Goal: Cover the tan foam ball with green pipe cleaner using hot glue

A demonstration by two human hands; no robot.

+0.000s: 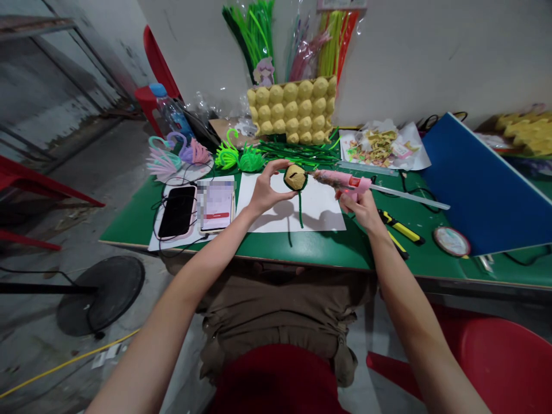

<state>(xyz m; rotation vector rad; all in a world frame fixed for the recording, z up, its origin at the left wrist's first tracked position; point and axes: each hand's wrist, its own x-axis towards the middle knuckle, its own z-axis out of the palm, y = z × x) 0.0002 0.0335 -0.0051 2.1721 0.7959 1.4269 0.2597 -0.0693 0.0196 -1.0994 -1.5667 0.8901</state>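
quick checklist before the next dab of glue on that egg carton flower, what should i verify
1. Left hand has the egg carton flower pinched at its edge: ok.
2. Glue gun gripped in the right hand, with its nozzle at the flower's right edge: ok.
3. Left fingertips away from the nozzle: ok, they sit on the far side of the flower.
4. Green pipe cleaner stem hangs free over the white paper: ok.
5. Glue stick loaded at the gun's rear: ok.
6. Glue hot and flowing at the nozzle: cannot tell.
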